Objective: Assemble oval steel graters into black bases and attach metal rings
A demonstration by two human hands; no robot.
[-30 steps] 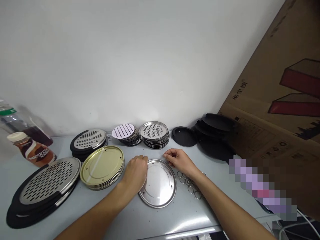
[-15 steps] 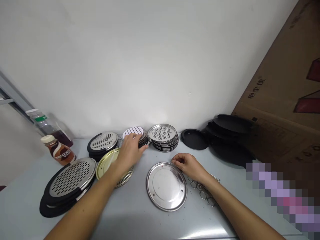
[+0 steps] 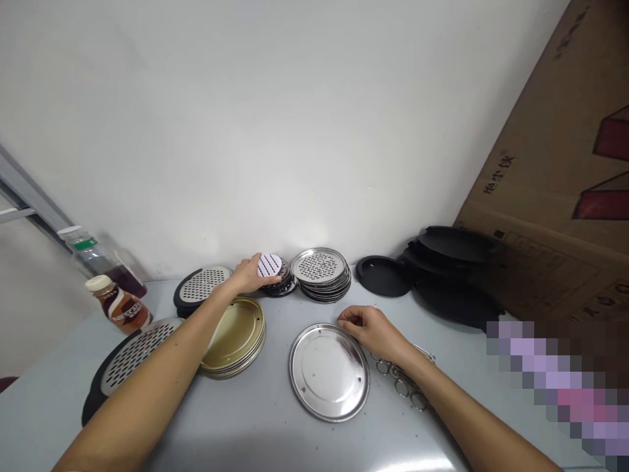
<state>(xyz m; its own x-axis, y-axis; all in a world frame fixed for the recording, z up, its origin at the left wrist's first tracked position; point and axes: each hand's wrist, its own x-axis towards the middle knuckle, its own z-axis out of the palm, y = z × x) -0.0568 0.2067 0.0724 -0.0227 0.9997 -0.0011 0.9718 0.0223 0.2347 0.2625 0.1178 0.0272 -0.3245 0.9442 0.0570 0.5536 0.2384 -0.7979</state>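
My left hand (image 3: 249, 275) reaches to the back of the table, its thumb and fingers around the near and left edges of a white slotted disc (image 3: 270, 265). That disc tops a stack of dark discs (image 3: 284, 282). Curled into a pinch, my right hand (image 3: 368, 329) is by the upper right rim of a round silver metal lid (image 3: 329, 373) lying flat. Anything between its fingertips is hidden. Several small metal rings (image 3: 401, 387) lie beside my right wrist. Under my left forearm is a stack of gold-coloured round lids (image 3: 238, 334).
Silver perforated discs (image 3: 322, 267) are stacked at the back. Black round dishes (image 3: 383, 275) and larger black pieces (image 3: 457, 288) sit right, before a cardboard box (image 3: 535, 216). Black-rimmed perforated plates (image 3: 204, 285) and two bottles, one brown (image 3: 120, 305), one clear (image 3: 101, 255), stand left.
My left hand has moved back and slightly left, closing round the white disc's edge. My right hand has stayed by the silver lid. The view has shifted slightly.
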